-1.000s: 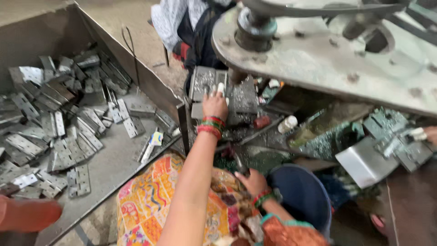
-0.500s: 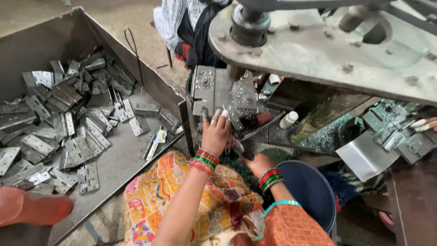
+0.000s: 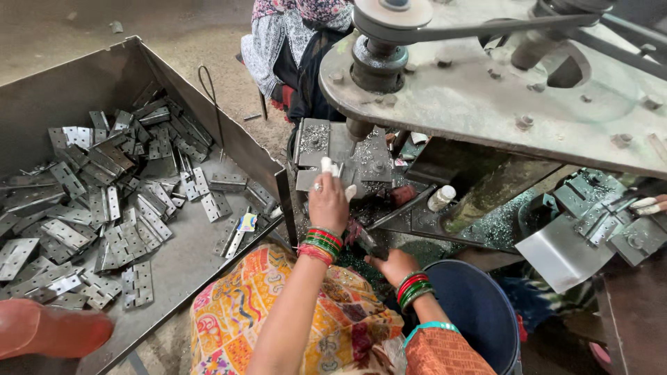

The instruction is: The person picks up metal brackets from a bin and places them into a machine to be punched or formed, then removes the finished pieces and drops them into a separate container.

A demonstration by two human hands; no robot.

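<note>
The left hand (image 3: 328, 201), fingers taped, presses a metal piece (image 3: 313, 182) onto the drill bed (image 3: 368, 163). At its 4 o'clock, the right hand (image 3: 393, 265) grips a dark part (image 3: 368, 243); drilling seems underway, needing steady hold.

We see hinges (image 3: 104, 208) piled in the bin (image 3: 83, 83) left of the press (image 3: 340, 156); a bucket (image 3: 479, 305) sits below right.

Left hand (image 3: 328, 201) stretched forward, taped fingertips (image 3: 326, 165) extended, right hand (image 3: 393, 265) low, curled, wrists bangled

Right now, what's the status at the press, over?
Left hand on the plate under the punch. Right hand low beside the bucket, grip unclear. Hinges heaped in the bin.
</note>
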